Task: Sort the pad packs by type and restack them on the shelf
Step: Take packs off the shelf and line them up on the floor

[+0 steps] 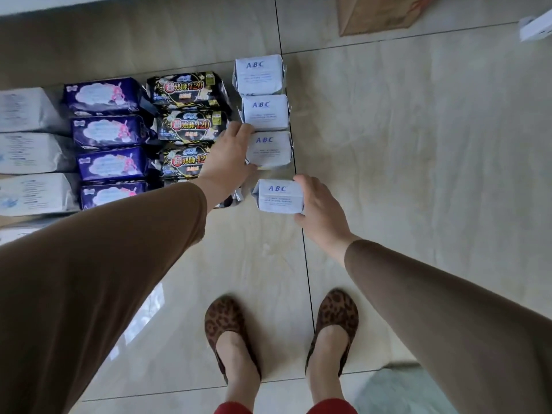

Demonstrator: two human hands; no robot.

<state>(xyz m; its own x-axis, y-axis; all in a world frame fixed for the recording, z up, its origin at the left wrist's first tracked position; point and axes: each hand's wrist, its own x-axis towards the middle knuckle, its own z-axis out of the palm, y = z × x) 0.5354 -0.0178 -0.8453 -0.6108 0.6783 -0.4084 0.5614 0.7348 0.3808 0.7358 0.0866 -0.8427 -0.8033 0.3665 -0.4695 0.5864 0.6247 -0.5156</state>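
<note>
Pad packs lie in columns on the tiled floor. A column of pale blue ABC packs runs down the middle. My right hand grips the nearest ABC pack at its right end. My left hand holds the left end of the third ABC pack, thumb below and fingers above. To the left lie black "420" packs, then dark purple packs, then white packs at the far left. No shelf is visible.
My two feet in leopard-print shoes stand on the floor below the packs. A brown cardboard piece lies at the top right, and a white box pokes in at the right edge. Bare tiles stretch to the right.
</note>
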